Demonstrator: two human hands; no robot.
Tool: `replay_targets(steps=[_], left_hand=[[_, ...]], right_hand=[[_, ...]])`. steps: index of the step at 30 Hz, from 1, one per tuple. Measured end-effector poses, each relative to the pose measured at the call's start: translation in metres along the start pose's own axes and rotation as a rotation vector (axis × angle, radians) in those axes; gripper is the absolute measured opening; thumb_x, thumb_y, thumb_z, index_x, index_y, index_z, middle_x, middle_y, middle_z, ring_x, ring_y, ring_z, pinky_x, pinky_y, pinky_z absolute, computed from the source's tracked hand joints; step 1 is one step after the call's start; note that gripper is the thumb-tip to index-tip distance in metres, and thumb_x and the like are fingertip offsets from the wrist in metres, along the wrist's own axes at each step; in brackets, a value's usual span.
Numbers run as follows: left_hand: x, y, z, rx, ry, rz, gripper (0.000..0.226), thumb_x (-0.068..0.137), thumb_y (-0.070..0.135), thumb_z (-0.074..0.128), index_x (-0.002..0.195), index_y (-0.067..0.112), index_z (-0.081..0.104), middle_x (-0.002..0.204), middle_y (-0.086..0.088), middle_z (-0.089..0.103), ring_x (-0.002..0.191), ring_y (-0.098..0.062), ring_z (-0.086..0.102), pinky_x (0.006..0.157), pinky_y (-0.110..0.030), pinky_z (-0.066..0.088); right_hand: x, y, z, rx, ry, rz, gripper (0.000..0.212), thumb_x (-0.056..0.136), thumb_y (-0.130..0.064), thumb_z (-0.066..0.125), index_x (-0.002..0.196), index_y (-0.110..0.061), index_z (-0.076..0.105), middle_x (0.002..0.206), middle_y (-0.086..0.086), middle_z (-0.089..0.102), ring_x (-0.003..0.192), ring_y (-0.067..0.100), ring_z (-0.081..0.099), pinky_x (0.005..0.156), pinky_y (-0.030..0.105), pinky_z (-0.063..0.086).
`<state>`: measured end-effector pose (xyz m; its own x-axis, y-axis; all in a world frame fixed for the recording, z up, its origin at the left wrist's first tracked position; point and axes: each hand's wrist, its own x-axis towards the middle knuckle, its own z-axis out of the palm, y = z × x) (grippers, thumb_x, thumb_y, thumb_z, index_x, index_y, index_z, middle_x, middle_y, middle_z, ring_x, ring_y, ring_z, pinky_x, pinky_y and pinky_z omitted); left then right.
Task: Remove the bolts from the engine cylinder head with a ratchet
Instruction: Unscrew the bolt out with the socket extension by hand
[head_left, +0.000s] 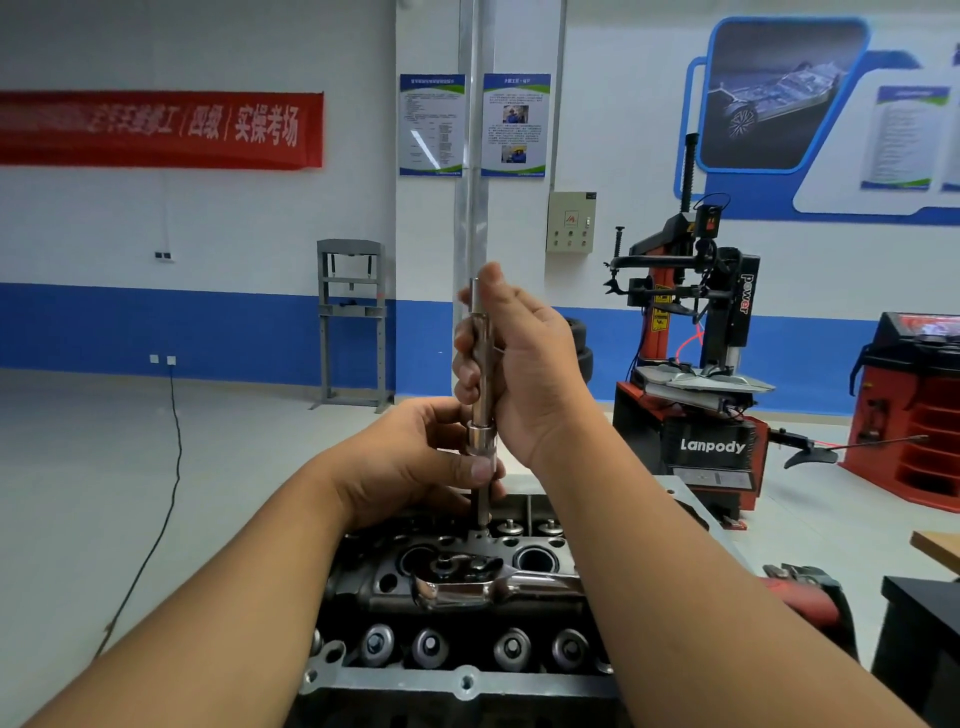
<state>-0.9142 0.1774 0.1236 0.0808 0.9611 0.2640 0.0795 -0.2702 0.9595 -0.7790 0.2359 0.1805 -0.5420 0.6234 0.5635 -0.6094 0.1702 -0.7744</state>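
The head (457, 597) sits low, straight below both hands, with the ratchet (467, 587) lying loose across its top. That is the biggest risk, I'd say: a knock from an arm could send it sliding off. Above it the right hand (519, 374) has its grip wrapped round the upright extension (483, 364), and just under that the left hand (415, 462) pinches the socket (480, 441) and the shank (483, 506) beneath it. If the left grip slackens, whatever the socket carries could drop back into the head. Whether that shank is a bolt coming out or only a long bit I cannot tell; its lower end is lost among dark castings, and fingers cover the joint. Other bolts can't be picked out.
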Motion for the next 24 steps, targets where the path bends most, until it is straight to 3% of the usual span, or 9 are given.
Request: replay_targets(steps=[3,8,14,18,20,24], left_hand=[[-0.0005,0.0022,0.0006,-0.016,-0.034,-0.011,0.035,0.081,0.013,0.085,0.115,0.012,0.075,0.110,-0.021,0.073,0.104,-0.041,0.073,0.091,-0.056,0.061],[-0.0030,0.0010,0.0004,-0.052,-0.142,-0.028,0.041,0.093,0.009,0.063,0.133,0.003,0.061,0.122,-0.024,0.071,0.115,-0.048,0.067,0.101,-0.063,0.052],[-0.0016,0.0013,-0.0006,0.046,-0.030,0.020,0.029,0.086,0.008,0.077,0.115,0.005,0.072,0.108,-0.023,0.073,0.103,-0.042,0.073,0.090,-0.061,0.059],[0.0001,0.0012,0.0003,0.054,0.015,0.019,0.036,0.081,0.009,0.083,0.115,0.004,0.073,0.109,-0.024,0.074,0.100,-0.040,0.074,0.090,-0.059,0.060],[-0.0013,0.0025,0.0012,0.010,-0.029,0.008,0.034,0.086,0.012,0.078,0.119,0.006,0.073,0.111,-0.024,0.074,0.103,-0.040,0.073,0.088,-0.053,0.062],[-0.0030,0.0017,-0.0015,-0.075,-0.153,0.005,0.042,0.092,0.011,0.068,0.132,0.002,0.063,0.120,-0.025,0.070,0.116,-0.048,0.067,0.095,-0.060,0.057]], right_hand=[[0.0003,0.0020,-0.0014,-0.006,0.024,-0.038,0.027,0.088,-0.035,0.080,0.093,-0.018,0.060,0.067,0.005,0.061,0.046,0.016,0.045,0.046,0.025,0.037],[-0.0013,0.0009,-0.0002,-0.024,0.003,-0.048,0.032,0.090,-0.040,0.074,0.096,-0.013,0.059,0.070,0.006,0.062,0.046,0.017,0.046,0.047,0.026,0.038],[-0.0010,0.0013,0.0012,-0.041,-0.012,-0.019,0.031,0.103,-0.042,0.059,0.101,-0.011,0.064,0.072,0.005,0.064,0.046,0.017,0.047,0.045,0.025,0.038],[-0.0028,-0.0008,-0.0019,-0.023,0.013,-0.041,0.039,0.088,-0.047,0.074,0.101,-0.015,0.057,0.070,0.005,0.065,0.043,0.017,0.047,0.046,0.026,0.039],[-0.0022,-0.0022,-0.0013,-0.033,0.017,-0.057,0.042,0.083,-0.048,0.074,0.097,-0.015,0.054,0.069,0.004,0.065,0.042,0.018,0.047,0.045,0.026,0.039],[-0.0029,-0.0016,0.0017,-0.042,-0.041,-0.032,0.039,0.096,-0.049,0.060,0.099,-0.010,0.057,0.072,0.005,0.066,0.044,0.018,0.049,0.044,0.025,0.037]])
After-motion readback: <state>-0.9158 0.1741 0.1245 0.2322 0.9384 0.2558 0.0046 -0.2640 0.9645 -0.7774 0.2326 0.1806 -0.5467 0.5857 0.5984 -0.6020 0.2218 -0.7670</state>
